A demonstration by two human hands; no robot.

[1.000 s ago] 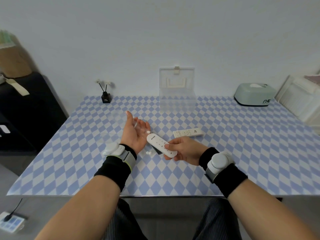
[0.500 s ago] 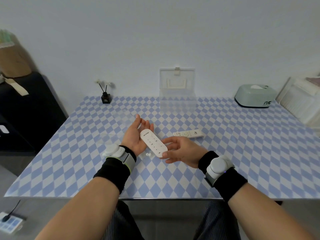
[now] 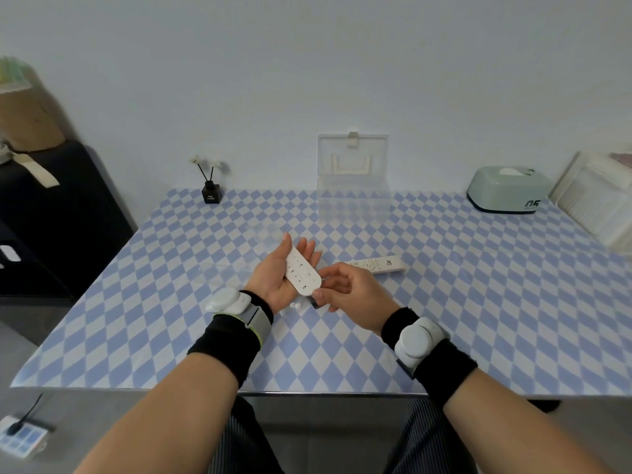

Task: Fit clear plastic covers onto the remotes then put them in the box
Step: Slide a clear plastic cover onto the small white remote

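Note:
A white oval remote [image 3: 302,273] with small buttons lies face up across my left hand [image 3: 277,278], which is palm up above the table, thumb along the remote's left edge. My right hand [image 3: 352,290] is just to its right, thumb and forefinger pinching the remote's near end. A second, longer white remote [image 3: 378,264] lies flat on the table behind my right hand. The clear plastic box [image 3: 353,200] stands at the back centre with its lid up. Faint clear plastic covers [image 3: 263,232] lie on the cloth beyond my left hand, hard to make out.
The table [image 3: 478,302] has a blue and white diamond cloth. A dark object [image 3: 313,303] and small white bits [image 3: 296,305] lie under my hands. A black reed diffuser [image 3: 211,193] stands back left, a green tissue box [image 3: 509,189] back right.
My right hand has passed the white remote into my left palm; it turned from crosswise to lengthwise along the hand. My right hand slid down to its near end.

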